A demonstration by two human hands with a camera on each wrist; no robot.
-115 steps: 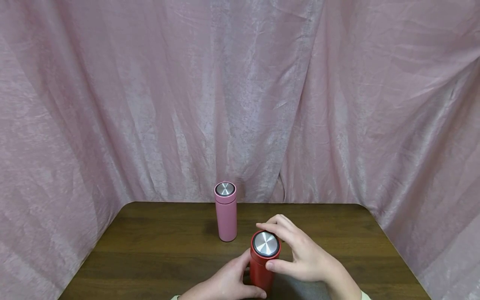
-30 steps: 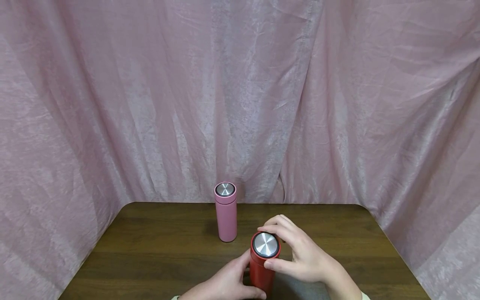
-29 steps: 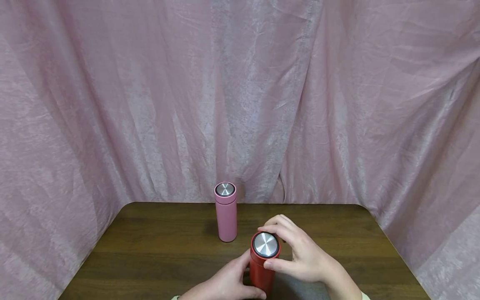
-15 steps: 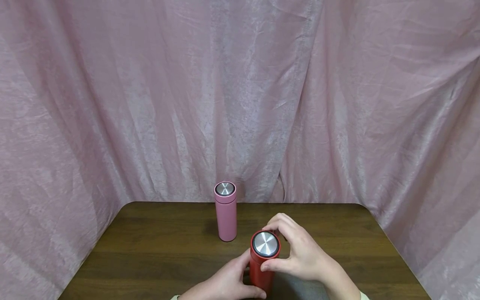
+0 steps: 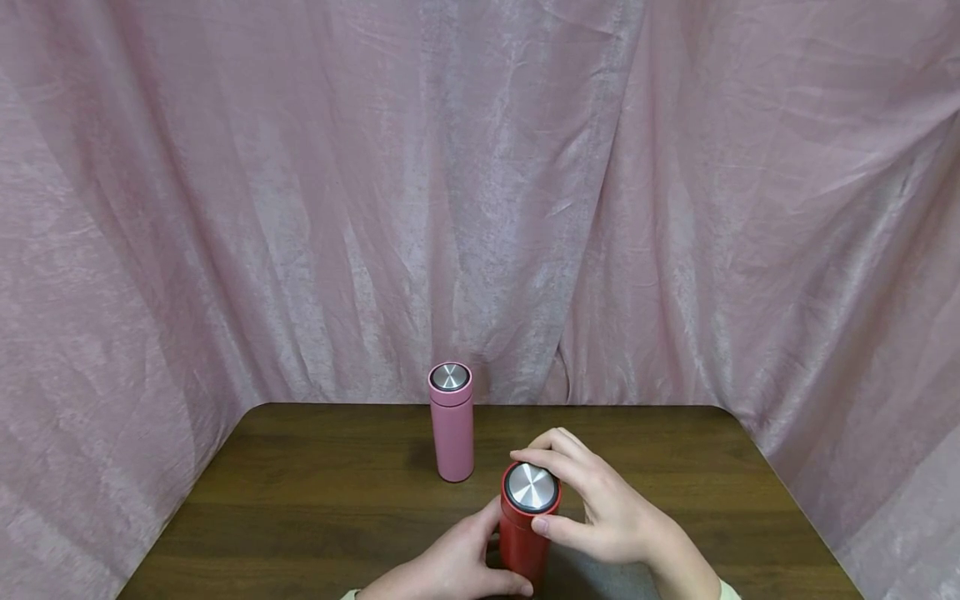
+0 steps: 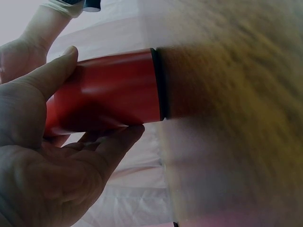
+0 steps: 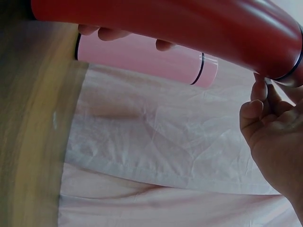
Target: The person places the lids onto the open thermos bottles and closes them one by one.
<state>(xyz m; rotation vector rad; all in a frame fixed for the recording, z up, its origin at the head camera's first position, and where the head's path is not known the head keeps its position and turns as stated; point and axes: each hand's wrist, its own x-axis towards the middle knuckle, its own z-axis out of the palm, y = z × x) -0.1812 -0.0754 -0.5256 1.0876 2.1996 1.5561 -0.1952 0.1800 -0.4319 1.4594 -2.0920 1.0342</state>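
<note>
A red thermos [image 5: 522, 550] stands upright near the front of the table, its lid topped by a shiny steel disc [image 5: 532, 487]. Wrapped low around the body is my left hand [image 5: 459, 560], thumb on the near side and fingers on the far side. My right hand [image 5: 611, 508] holds the lid from the right, thumb at the front of the rim and fingertips at the back. In the left wrist view the thermos's dark base [image 6: 160, 85] meets the tabletop. The right wrist view shows curled fingers [image 7: 258, 109] just below the lid seam.
A pink thermos [image 5: 453, 442] with a similar steel-topped lid stands farther back, left of the red one. The dark wooden table [image 5: 315, 500] has rounded far corners. Pink velvety curtains [image 5: 480, 183] hang behind it and along both sides.
My right fingers and thumb turned around the lid rim by half a second ago, then swung back to about their earlier place. The left hand and both thermoses stay put.
</note>
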